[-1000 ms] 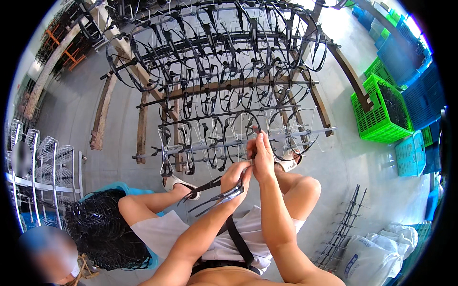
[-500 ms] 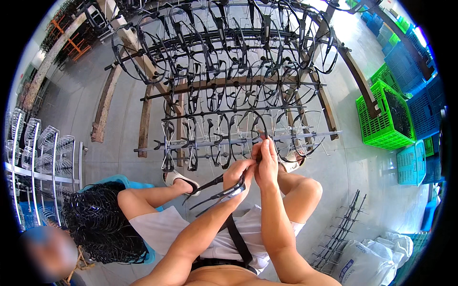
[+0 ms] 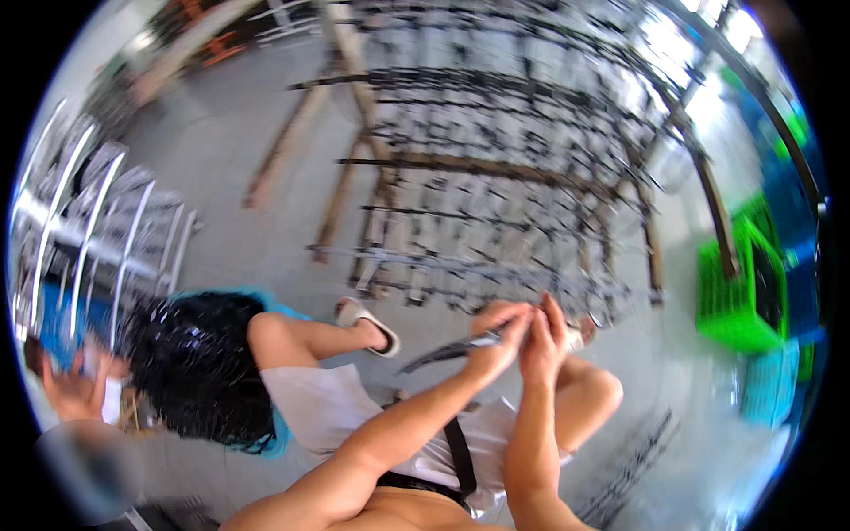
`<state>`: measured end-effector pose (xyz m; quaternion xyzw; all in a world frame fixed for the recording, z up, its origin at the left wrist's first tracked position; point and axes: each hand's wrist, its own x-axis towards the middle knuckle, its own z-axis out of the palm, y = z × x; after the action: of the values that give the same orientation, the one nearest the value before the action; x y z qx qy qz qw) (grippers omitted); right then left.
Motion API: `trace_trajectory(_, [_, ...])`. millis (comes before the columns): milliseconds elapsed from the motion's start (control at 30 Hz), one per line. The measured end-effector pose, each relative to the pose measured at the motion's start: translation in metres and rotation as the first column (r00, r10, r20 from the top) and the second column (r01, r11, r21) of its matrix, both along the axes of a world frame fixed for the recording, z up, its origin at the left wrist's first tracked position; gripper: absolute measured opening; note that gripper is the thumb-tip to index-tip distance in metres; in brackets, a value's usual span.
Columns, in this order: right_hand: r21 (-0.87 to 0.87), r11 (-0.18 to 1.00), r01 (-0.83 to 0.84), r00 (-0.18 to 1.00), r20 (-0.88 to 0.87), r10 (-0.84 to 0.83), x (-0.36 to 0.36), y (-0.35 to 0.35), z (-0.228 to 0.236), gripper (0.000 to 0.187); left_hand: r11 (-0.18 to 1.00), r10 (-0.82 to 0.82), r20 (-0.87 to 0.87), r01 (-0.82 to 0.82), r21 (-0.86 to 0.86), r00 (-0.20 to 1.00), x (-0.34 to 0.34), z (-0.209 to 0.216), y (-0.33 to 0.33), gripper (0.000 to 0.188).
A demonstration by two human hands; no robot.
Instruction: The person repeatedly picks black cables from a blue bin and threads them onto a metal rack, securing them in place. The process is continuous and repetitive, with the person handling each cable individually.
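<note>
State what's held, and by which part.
The left hand holds dark slender pieces by a part hidden in its grip, free ends jutting left; whether the right hand holds anything cannot be told.

A brown-framed rack (image 3: 425,161) at upper centre carries rows of blurred black parts (image 3: 496,81); the grey floor (image 3: 221,248) bears a green plastic crate (image 3: 726,305) at right; thin dark rods (image 3: 633,469), lower right.

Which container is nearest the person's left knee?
The blue tub heaped with black pieces, beside that knee; the green crate stands at far right.
</note>
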<state>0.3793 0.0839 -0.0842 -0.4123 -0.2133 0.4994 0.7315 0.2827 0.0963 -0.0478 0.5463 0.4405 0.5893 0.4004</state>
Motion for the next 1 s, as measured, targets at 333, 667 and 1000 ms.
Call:
trace_trajectory(333, [0.225, 0.89, -0.396, 0.527, 0.85, 0.019, -0.042, -0.033, 0.096, 0.037, 0.994, -0.092, 0.003, 0.092, -0.065, 0.996, -0.061, 0.051, -0.034, 0.049])
trace_trajectory(667, [0.007, 0.957, -0.289, 0.437, 0.891, 0.125, 0.002, -0.029, 0.052, 0.031, 0.819, -0.429, 0.491, 0.556, -0.144, 0.758, -0.103, 0.073, -0.044, 0.044])
trace_trajectory(1000, [-0.111, 0.981, 0.161, 0.69, 0.723, -0.032, 0.087, -0.035, 0.151, 0.035, 0.932, -0.307, -0.195, 0.335, 0.135, 0.932, -0.01, 0.024, -0.026, 0.023])
